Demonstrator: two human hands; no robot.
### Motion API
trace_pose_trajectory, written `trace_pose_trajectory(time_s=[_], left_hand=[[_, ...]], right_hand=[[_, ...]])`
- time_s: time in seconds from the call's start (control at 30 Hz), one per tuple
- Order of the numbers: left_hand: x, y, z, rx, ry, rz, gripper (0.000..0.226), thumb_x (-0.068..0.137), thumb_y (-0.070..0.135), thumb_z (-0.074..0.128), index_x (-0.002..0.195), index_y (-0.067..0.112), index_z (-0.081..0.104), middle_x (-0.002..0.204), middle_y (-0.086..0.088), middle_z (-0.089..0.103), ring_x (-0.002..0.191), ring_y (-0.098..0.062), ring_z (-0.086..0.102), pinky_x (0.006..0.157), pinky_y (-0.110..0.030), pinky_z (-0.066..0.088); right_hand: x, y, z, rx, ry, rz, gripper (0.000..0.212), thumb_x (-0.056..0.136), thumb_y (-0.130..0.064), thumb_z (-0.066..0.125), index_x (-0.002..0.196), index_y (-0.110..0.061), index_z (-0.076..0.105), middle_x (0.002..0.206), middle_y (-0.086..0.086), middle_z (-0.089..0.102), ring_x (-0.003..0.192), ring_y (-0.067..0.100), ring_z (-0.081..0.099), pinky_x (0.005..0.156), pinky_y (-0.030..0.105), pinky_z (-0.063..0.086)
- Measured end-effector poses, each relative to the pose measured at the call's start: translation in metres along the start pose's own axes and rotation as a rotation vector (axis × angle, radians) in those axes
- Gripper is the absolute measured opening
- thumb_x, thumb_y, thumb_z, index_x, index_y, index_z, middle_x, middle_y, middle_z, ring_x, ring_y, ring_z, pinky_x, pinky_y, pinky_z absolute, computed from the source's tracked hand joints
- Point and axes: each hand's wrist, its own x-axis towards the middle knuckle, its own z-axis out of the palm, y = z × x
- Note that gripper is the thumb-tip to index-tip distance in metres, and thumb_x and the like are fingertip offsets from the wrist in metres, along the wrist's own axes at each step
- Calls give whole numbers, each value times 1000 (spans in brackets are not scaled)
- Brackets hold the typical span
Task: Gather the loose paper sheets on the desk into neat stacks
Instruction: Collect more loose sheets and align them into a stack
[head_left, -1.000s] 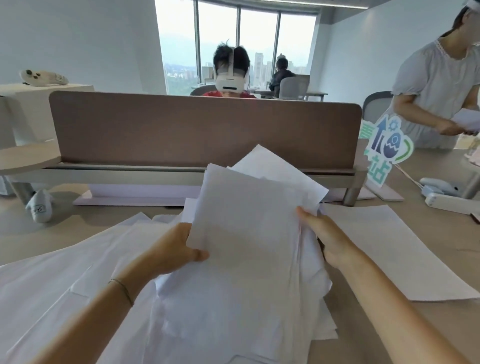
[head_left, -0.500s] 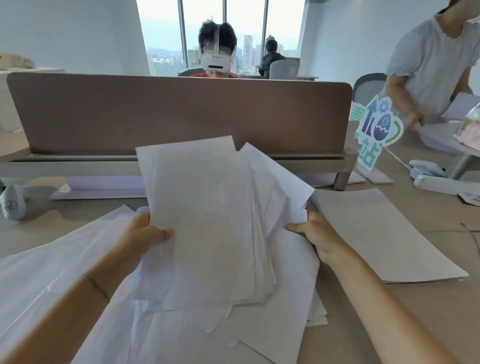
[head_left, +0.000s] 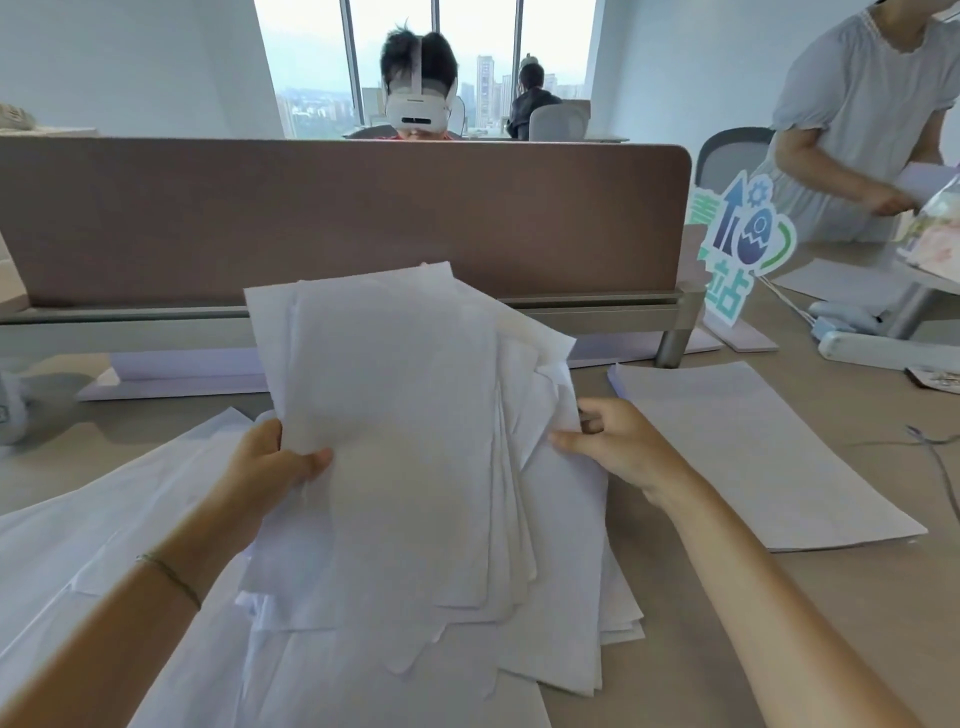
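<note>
Here we grip a fanned bundle of white sheets with both hands: our left hand pinches its left edge, thumb over the front face and fingers behind, while our right hand holds the right edges, thumb stretched along the paper and fingers curled round the offset sheets. The bundle is tilted up toward us, its lower edges uneven and resting against the loose pile of paper under it on the desk. More loose sheets spread flat to the left, overlapping, running under our left forearm, which wears a thin bracelet. To the right, apart from the pile, lies a neat stack of paper, edges aligned, flat on the desk. Behind the bundle stands a brown divider panel on a grey rail. Past it we see a person wearing a white headset. At far right a blue-green cutout sign stands on a base, near a white power strip, and another person in a light top handles paper at the next desk.
</note>
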Motion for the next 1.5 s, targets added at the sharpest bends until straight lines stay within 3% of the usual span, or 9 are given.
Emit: trace_pose_trajectory(time_s=[0.1,0.33,0.53,0.7,0.87,1.03,1.3,1.43,1.5], left_hand=[[-2,-7,-5,-26,5,-55,32,68,3,76,99,-3,69,95,-27,72,82,-37,67,79,-44,53],[-7,-18,-12,-12,13,-212,20,85,-8,69,104,-6,67,86,-24,74,75,-39,68,71,-41,55],[-16,-13,-19,-31,-156,-306,50,59,14,77,106,-2,68,82,-21,76,68,-36,71,65,-39,58],[-24,-6,-17,-6,-243,-257,48,57,13,76,104,2,71,81,-14,79,63,-26,75,63,-36,57],[-22,-9,-17,13,-210,-275,53,55,13,77,107,3,72,91,-21,79,78,-41,75,68,-42,60],[-23,-11,-11,55,-138,-251,56,51,12,79,107,5,73,95,-22,78,87,-45,74,84,-57,59],[-19,-17,-13,59,-117,-241,33,90,3,70,123,3,66,107,-21,74,91,-41,70,79,-43,57],[-27,-8,-5,-146,5,-174,33,110,25,40,122,2,62,104,-13,69,95,-25,68,82,-39,56],[-26,-7,-6,-228,15,-225,52,110,41,31,102,4,67,76,-7,74,65,-14,70,62,-28,59]], right_hand=[[1,2,-5,-167,44,-49,38,75,-24,86,111,-28,74,103,-9,77,96,11,71,85,31,56],[-1,2,-2,-344,113,-183,16,79,-20,84,90,-21,73,96,-8,68,92,13,65,77,26,55],[-3,0,1,-11,-122,117,29,80,-3,81,105,-16,79,104,-2,81,101,18,75,89,31,58],[-10,-26,7,300,64,77,12,83,-12,83,92,-6,77,87,8,82,78,26,79,65,29,59],[-14,-30,14,-817,506,-313,42,92,-39,68,67,-12,49,53,5,50,55,34,53,52,33,35],[-32,-95,-4,-637,786,-642,30,98,-30,67,76,-12,55,59,4,61,52,29,54,48,32,38],[-74,-129,80,-604,680,-1123,25,98,-29,60,89,-10,75,68,-1,70,54,23,61,43,33,45],[-65,-101,135,-722,354,-1012,31,99,-36,54,84,-12,67,69,-1,71,56,28,65,41,34,45],[-59,-82,148,-716,236,-885,33,99,-41,54,79,-15,56,57,-1,59,49,29,54,41,36,43]])
